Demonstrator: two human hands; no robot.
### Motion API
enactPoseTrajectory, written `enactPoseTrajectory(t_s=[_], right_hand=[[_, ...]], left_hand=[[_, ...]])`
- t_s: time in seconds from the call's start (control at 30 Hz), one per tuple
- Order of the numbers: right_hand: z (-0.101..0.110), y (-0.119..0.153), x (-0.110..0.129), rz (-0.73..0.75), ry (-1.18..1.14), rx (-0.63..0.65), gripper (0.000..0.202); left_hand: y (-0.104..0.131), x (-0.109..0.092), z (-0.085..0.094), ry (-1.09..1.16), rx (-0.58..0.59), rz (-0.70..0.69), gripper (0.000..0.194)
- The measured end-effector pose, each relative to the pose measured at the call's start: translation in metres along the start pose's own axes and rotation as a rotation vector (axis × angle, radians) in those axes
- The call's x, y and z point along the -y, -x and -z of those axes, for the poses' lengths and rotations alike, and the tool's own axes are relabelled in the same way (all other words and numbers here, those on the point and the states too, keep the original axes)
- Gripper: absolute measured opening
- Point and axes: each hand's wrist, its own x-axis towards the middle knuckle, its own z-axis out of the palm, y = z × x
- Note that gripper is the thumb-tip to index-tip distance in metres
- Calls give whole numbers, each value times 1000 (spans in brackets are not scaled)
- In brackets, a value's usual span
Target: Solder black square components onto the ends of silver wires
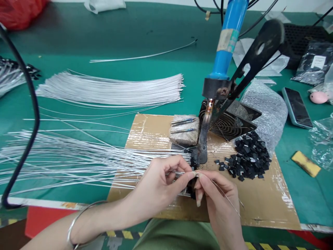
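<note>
My left hand (pixel 169 182) is closed in a pinch on a thin wire, just in front of the soldering iron. My right hand (pixel 220 198) pinches at the same spot, its fingertips meeting the left ones. Thin wire ends (pixel 229 200) run out past my right fingers toward the lower right. Behind my hands lies a loose spread of white wires (pixel 78 149), their right ends at a row of black connectors (pixel 193 159). A blue-handled soldering iron (pixel 229 38) is clamped tip down above a dark base. Small black plastic pieces (pixel 249 158) are heaped to the right.
Cardboard (pixel 270 201) covers the work spot on the green table (pixel 208 21). A stone-like block (pixel 182 137) carries metal tips. Nearby are a fan (pixel 229 125), white wire bundle (pixel 111 88), phone (pixel 296 107) and yellow sponge (pixel 306 164). A black cable (pixel 33 100) hangs left.
</note>
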Motion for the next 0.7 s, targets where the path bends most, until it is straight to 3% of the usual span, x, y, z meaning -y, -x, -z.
enactPoseTrajectory(t_s=[0.37,0.7], right_hand=[[7,-3,4,-169,-114,68,14],[5,-3,2,-152,-120,58,15]], left_hand=[[0,-1,1,-34,26,11,27],[-1,2,-3,-2,-41,-23,25]])
